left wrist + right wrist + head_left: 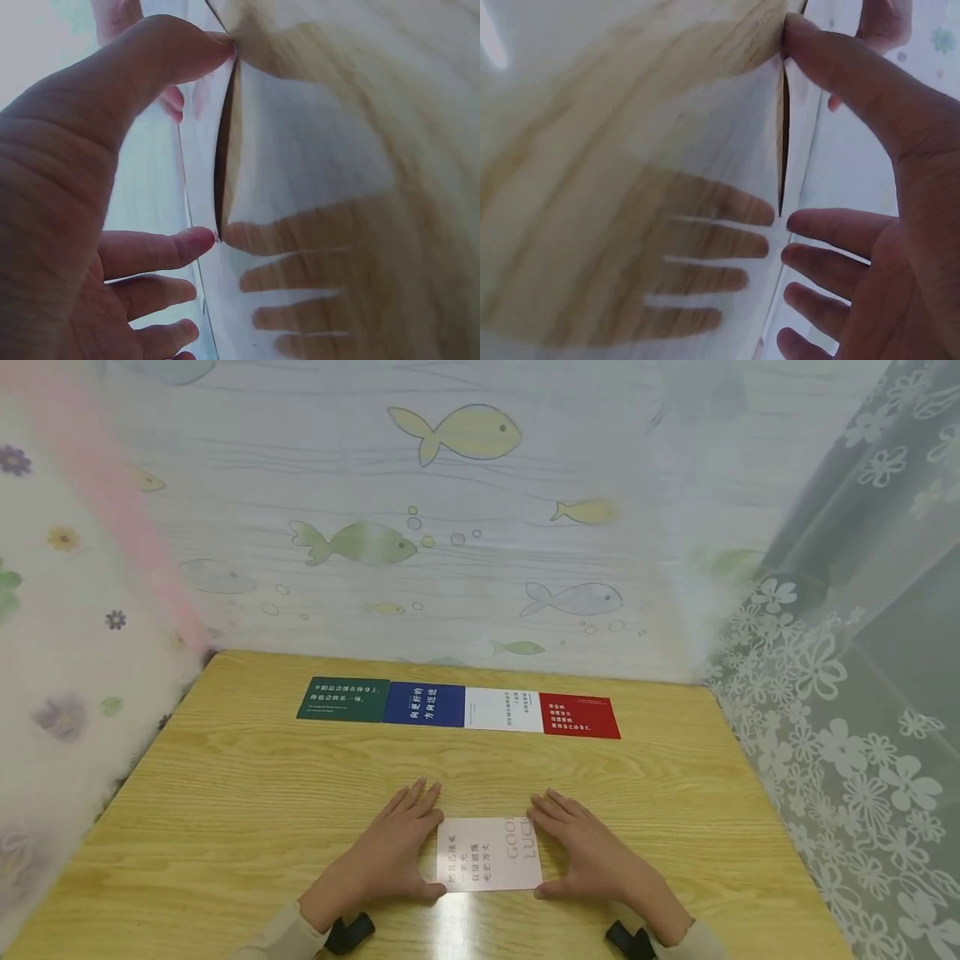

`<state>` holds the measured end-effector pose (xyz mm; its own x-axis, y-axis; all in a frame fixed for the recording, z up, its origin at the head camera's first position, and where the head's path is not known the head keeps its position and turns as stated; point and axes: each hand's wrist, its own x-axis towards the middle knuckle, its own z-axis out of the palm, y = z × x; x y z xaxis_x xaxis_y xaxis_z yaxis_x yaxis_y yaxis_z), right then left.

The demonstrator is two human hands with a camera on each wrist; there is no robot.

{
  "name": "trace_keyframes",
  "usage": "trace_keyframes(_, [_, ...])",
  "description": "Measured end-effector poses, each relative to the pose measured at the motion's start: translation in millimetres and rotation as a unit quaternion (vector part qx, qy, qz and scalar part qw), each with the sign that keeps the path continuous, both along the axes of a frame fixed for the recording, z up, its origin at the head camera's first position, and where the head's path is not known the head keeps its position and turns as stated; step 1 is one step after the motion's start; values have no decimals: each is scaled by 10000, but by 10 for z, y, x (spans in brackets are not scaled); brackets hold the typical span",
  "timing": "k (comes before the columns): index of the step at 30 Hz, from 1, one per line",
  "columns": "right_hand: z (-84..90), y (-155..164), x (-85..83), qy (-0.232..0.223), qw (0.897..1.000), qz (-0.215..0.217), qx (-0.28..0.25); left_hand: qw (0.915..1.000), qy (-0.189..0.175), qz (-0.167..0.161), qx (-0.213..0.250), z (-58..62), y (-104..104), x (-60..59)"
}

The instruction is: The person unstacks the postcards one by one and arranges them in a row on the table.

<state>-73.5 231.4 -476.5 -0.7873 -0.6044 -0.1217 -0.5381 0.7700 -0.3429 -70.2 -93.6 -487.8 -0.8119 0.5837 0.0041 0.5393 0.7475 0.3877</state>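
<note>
A pale pink card [495,868] printed with "GOOD LUCK" and dark characters lies close to the table's near side in the head view. At its left edge, my left hand [393,847] holds the two corners between thumb and index finger. My right hand [592,856] has its thumb at the near right corner and its index finger at the far right one. The left wrist view shows the card [206,142] edge-on, bowed a little, with a dark gap under its edge. From the right wrist, the card [795,112] also looks slightly bowed.
Farther back on the wooden table [225,810] is a row of cards: green [343,700], blue [425,714], white [487,708] and red [592,718]. Behind the table hangs a fish-patterned curtain [480,568]; lacy white fabric [840,735] borders the right side.
</note>
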Motion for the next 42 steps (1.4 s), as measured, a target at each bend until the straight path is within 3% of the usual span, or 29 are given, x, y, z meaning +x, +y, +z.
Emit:
trace_keyframes(6, [-23, -22, -43, -129, 9998, 73, -133, 9999, -24, 93, 66, -13, -7, 9])
trace_keyframes(16, [-23, -43, -51, -121, 9994, 12, -314, 9989, 401, 101, 238, -44, -29, 15])
trace_keyframes(25, [-44, -9, -38, 589, 9964, 50, -606, 9978, 570, 98, 321, -77, -61, 33])
trace_keyframes(31, [-27, 28, -19, 755, 9937, -60, -831, 9971, 641, 100, 398, -65, -79, 53])
trace_keyframes(42, [67, 112, 19, 1167, 9873, -412, -993, 9805, 1690, 130, 991, 13, 8, 60])
